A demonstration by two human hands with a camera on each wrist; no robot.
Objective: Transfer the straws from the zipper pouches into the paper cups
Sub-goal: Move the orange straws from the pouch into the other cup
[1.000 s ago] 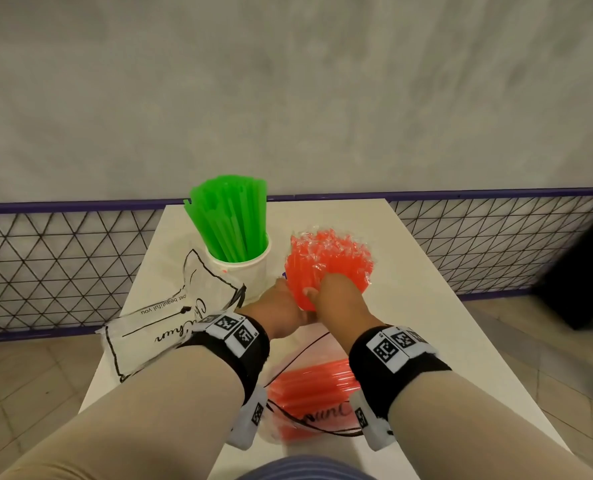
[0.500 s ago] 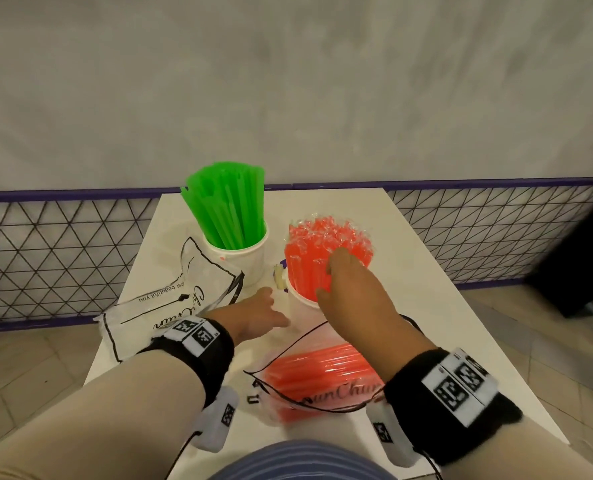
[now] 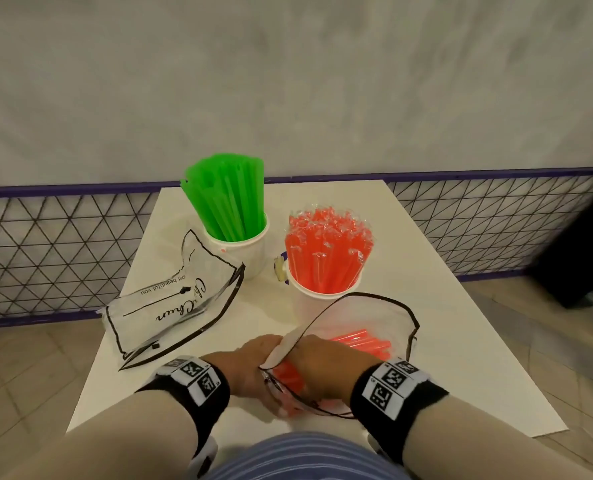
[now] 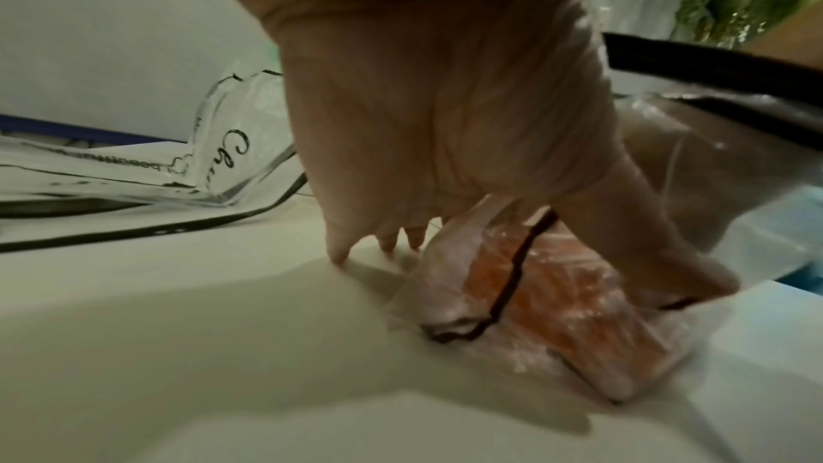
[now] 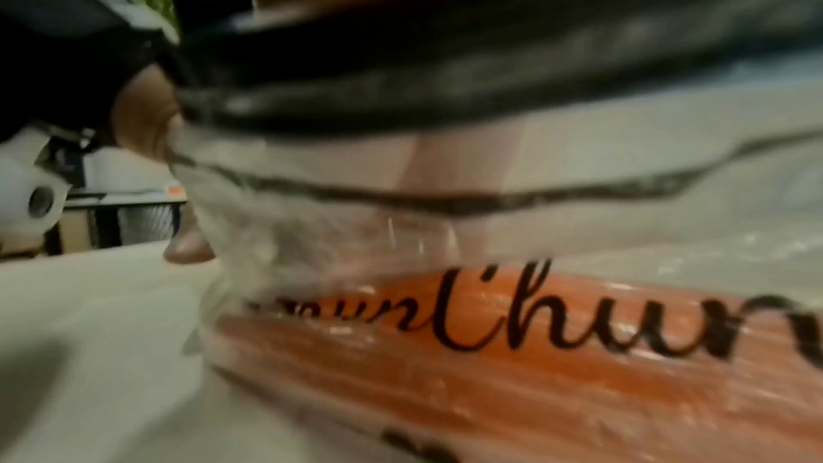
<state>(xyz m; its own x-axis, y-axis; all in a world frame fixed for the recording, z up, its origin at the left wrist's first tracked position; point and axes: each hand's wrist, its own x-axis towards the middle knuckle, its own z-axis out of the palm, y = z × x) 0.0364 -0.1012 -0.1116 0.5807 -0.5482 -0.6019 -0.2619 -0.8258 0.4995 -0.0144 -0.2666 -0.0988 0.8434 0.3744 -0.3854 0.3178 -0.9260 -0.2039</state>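
A white paper cup [image 3: 244,252] at the back holds green straws [image 3: 227,202]. To its right, a second paper cup [image 3: 308,303] holds wrapped red straws [image 3: 328,251]. A clear zipper pouch [image 3: 367,320] lies at the table's near edge, its mouth gaping, with red straws [image 3: 364,342] inside. My left hand [image 3: 253,362] grips the pouch's left end between thumb and fingers [image 4: 383,242]. My right hand [image 3: 322,362] is inside the pouch, on the straws. Its fingers are hidden under the hand and blurred behind the plastic in the right wrist view.
An empty clear pouch [image 3: 170,306] with black trim and lettering lies flat at the left of the white table [image 3: 444,323], beside the green cup. A wire-mesh railing [image 3: 45,254] runs behind the table below a grey wall.
Both hands have drawn back from the red-straw cup to the near pouch. The right hand went into the pouch, and the left hand took hold of its left end.
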